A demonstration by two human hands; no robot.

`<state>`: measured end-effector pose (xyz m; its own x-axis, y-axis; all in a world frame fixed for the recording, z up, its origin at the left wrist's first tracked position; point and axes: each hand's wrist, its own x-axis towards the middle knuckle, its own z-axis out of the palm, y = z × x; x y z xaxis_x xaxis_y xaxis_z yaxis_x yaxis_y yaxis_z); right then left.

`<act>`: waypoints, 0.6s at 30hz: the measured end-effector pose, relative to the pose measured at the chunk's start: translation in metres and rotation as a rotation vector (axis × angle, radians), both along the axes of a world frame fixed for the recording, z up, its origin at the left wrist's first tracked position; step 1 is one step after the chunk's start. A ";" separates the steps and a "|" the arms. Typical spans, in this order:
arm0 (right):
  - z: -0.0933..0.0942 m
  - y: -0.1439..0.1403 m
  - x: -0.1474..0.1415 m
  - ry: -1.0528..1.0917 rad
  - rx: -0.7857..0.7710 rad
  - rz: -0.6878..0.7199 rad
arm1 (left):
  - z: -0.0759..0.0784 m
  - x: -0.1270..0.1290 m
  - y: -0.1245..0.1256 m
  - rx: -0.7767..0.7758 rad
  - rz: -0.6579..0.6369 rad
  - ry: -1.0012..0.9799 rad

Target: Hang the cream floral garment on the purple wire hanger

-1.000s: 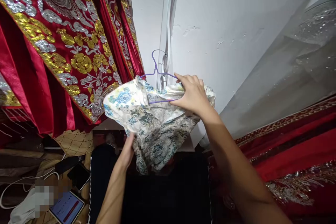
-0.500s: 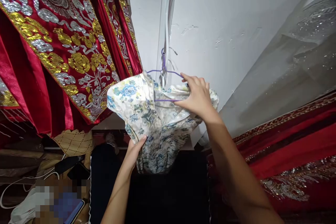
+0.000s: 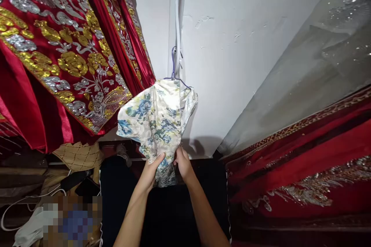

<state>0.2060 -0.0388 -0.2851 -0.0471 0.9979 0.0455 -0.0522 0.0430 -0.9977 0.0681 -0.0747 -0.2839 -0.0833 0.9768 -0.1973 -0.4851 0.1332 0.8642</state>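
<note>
A floral satin garment [image 3: 156, 119], cream with blue and green blooms, hangs on a purple wire hanger [image 3: 174, 67] at the centre of the view. The hanger hook sits at 12 o'clock from the garment, against a white vertical strip [image 3: 175, 19] running down the white wall [image 3: 232, 46]. The left hand [image 3: 150, 171] grips the lower hem of the garment at 6 o'clock, fingers curled closed around the cloth with the thumb pressed on its front face. The right hand [image 3: 182, 164] grips the same hem just beside the left hand, fingers closed on the fabric; its fingertips are hidden behind the cloth. The two hands are nearly touching, and both forearms rise from the bottom edge of the view. At 9 to 11 o'clock from the garment hangs a red robe with gold and silver embroidery [image 3: 63, 58], its lower edge just beside the floral cloth. At 3 to 4 o'clock lies further red embroidered fabric [image 3: 304, 170], with a clear plastic cover [image 3: 319, 58] above it. A dark cloth surface [image 3: 171, 216] lies beneath the hands at 6 o'clock.
</note>
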 end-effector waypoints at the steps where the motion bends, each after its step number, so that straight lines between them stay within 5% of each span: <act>1: 0.000 0.000 -0.003 0.031 -0.027 0.013 | 0.000 0.000 -0.001 0.004 -0.001 -0.018; 8: 0.011 -0.007 -0.001 0.160 -0.064 0.019 | 0.004 -0.012 0.006 -0.011 0.035 0.069; 14: 0.006 -0.013 0.004 0.123 -0.082 0.040 | 0.003 -0.013 0.004 0.253 0.627 0.814; 16: 0.007 -0.015 0.000 0.099 -0.078 0.083 | 0.004 -0.004 0.000 0.367 0.547 0.955; 18: 0.009 -0.018 -0.004 0.074 -0.065 0.132 | 0.006 0.006 -0.003 0.405 0.319 0.971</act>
